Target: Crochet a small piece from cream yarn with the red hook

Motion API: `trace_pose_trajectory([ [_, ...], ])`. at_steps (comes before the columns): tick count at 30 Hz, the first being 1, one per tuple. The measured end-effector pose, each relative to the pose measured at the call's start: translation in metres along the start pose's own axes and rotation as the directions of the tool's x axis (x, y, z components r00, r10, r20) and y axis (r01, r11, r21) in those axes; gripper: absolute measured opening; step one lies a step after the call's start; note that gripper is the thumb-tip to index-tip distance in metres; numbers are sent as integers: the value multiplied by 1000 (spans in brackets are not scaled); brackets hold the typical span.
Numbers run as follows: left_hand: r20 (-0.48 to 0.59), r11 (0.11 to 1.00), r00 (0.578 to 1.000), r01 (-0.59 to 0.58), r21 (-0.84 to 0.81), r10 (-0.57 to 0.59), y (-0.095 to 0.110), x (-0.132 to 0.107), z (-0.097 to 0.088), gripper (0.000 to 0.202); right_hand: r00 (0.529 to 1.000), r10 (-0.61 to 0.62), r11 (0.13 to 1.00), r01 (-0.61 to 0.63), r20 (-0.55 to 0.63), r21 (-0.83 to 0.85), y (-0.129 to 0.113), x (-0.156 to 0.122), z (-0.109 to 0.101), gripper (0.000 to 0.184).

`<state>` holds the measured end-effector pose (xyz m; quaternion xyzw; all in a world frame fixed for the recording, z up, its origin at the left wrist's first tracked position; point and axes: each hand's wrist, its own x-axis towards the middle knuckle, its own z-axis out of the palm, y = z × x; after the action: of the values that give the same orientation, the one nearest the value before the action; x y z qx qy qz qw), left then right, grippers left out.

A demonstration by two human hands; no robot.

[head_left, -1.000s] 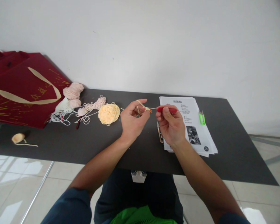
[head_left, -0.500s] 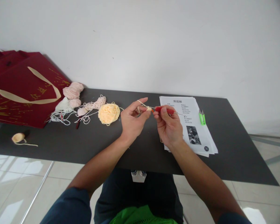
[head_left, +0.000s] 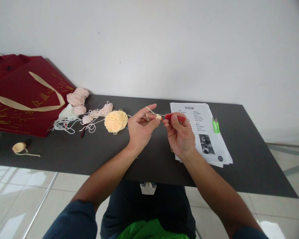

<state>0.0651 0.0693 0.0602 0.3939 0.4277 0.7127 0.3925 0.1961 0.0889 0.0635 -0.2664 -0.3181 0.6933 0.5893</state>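
Between thumb and fingers, my left hand [head_left: 141, 130] pinches a small cream crochet piece [head_left: 158, 117], with yarn looped over its raised index finger. My right hand [head_left: 180, 134] grips a crochet hook [head_left: 174, 118] by its red handle; the thin metal shaft reaches left to the crochet piece. A bit of orange shows beside the piece, too small to name. Left of my hands lies a yellow yarn ball [head_left: 116, 121], a strand running from it toward my left hand. Both hands are held above the dark table [head_left: 154, 166].
Printed sheets [head_left: 205, 114] lie under and beyond my right hand, with green thread snips [head_left: 215, 126] on their edge. Pink yarn [head_left: 77, 97], white yarn [head_left: 67, 116] and a dark red bag [head_left: 20, 89] are at left. A small cream crocheted cup [head_left: 19, 147] sits near the front edge.
Both hands keep nearly the same place and grip. The hook and the crochet piece have shifted only very slightly.
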Motion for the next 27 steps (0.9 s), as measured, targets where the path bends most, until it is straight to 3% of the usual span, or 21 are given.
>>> trace_pose_trajectory([
  [7, 26, 999, 1000, 0, -33, 0, 2, -2, 1, 46, 999, 34, 999, -35, 21, 25, -6, -3, 4, 16],
  [12, 37, 976, 984, -176, 125, 173, 9, -7, 5, 46, 995, 72, 996, -76, 74, 53, -9, -4, 5, 15],
  [18, 53, 867, 918, -389, 311, 392, 10, -8, 5, 38, 992, 91, 993, -97, 86, 62, -7, -4, 3, 15],
  [24, 67, 841, 894, -441, 315, 443, 9, -6, 5, 31, 993, 95, 994, -100, 75, 55, -7, -4, 2, 14],
  [27, 60, 876, 920, -387, 288, 386, 10, -7, 5, 40, 993, 96, 992, -102, 75, 71, -9, -5, 2, 14],
])
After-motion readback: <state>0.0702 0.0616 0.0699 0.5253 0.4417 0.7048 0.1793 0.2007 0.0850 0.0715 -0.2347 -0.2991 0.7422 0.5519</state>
